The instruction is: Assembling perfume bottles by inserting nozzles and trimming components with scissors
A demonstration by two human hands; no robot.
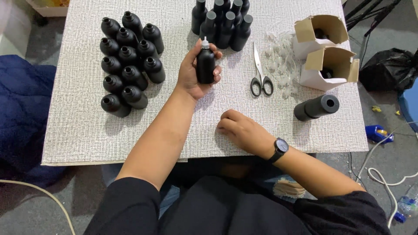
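Observation:
My left hand (191,72) grips a small matte black bottle (205,65) upright over the table, with a clear dropper tip in its neck. My right hand (239,130) rests on the white textured tabletop (130,130) near the front edge, fingers curled in with nothing visible in them; a black wristwatch (278,149) is on that wrist. Several open black bottles (128,65) stand in a cluster at the left. A group of capped black bottles (222,21) stands at the back centre, just beyond the held bottle.
Scissors (260,74) lie right of the held bottle, beside a scatter of clear plastic tips (283,61). Two open cardboard boxes (324,56) stand at the back right, a black cylinder (316,106) lying in front of them. Cables and a black bag are on the floor to the right.

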